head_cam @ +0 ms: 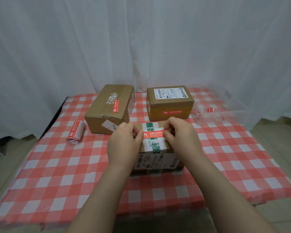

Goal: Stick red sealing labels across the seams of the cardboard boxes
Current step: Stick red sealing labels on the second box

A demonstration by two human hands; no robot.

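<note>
Red sealing label (153,134), a short strip with white print, stretched crosswise over the top of the nearest cardboard box (158,149), at right angles to the green-and-white tape (154,145) that runs along the box's top. The label spans the gap between the two grips, and each grip holds one end. The left grip (123,142), a bare hand, pinches the label's left end between thumb and curled fingers. The right grip (181,137), likewise a bare hand, pinches the right end with its fingertips. Whether the strip already adheres to the tape cannot be told. The nearest cardboard box lies at the middle of the table (57,174), under both grips, its near face bearing a white shipping label (156,162). Behind it to the left lies a larger box (104,111) with a second red label (116,106) stuck on its top. Behind to the right stands a smaller box (170,102) with a third red label (171,112) stuck along its front face. Left of the larger box, apart from it, lies a roll of label sheets (75,132). At the table's far right sits a clear plastic container (225,115) holding red scraps. A red-and-white checked cloth covers the table; a white curtain (141,39) hangs behind.
</note>
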